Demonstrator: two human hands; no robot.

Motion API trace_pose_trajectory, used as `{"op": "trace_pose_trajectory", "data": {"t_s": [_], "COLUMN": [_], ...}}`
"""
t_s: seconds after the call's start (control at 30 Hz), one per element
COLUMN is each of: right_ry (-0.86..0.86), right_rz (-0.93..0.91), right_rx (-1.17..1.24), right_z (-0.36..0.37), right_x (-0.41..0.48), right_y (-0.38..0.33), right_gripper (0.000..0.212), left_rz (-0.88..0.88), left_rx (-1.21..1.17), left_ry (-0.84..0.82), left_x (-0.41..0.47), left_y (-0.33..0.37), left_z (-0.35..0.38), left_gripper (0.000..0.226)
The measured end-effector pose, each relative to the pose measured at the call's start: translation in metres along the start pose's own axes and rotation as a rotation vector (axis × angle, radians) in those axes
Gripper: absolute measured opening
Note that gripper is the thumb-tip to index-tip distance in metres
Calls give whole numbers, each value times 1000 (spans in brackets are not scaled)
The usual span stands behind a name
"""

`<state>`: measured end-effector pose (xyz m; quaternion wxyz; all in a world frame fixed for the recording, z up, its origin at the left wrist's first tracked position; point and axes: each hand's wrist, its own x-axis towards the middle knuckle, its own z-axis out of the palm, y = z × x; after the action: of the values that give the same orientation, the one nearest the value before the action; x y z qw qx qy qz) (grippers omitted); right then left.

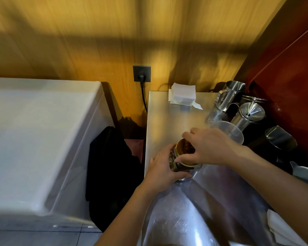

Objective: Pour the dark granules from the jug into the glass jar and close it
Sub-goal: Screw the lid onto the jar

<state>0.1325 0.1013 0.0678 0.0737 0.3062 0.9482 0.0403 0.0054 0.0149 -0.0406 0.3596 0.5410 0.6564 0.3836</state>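
A glass jar point(192, 172) with dark granules inside stands on the steel counter point(171, 114) near its left edge. My left hand point(163, 167) wraps around the jar's left side. My right hand point(206, 146) reaches from the right and grips the gold lid point(183, 148), which sits tilted on the jar's mouth. A clear plastic jug point(228, 129) stands just behind my right hand and looks empty.
Several steel pitchers point(229, 95) and a dark canister point(277, 141) crowd the counter's right side by the red wall. White paper filters point(182, 94) lie at the back. A white appliance point(39, 135) stands left, with a black cloth point(110, 171) in the gap.
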Motion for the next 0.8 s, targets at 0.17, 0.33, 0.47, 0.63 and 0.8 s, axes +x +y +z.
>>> {"op": "trace_pose_trajectory", "data": {"t_s": [0.17, 0.33, 0.47, 0.63, 0.8], "right_ry": [-128, 22, -34, -18, 143], "right_rz": [-92, 68, -83, -133, -190], "right_rx": [180, 39, 132, 79, -29], "right_z": [6, 6, 6, 7, 19], "right_x": [1, 2, 0, -3, -9], "right_y": [5, -5, 3, 9, 10], "right_gripper": [71, 67, 65, 63, 68], "left_rz": [-4, -21, -14, -7, 5], "left_rx": [10, 34, 40, 35, 16], "left_ry": [1, -27, -17, -43, -77], "left_x": [0, 1, 0, 4, 8], "left_y": [1, -2, -1, -3, -3], "left_z": [-1, -1, -1, -4, -7], "left_gripper": [88, 87, 87, 85, 85]}}
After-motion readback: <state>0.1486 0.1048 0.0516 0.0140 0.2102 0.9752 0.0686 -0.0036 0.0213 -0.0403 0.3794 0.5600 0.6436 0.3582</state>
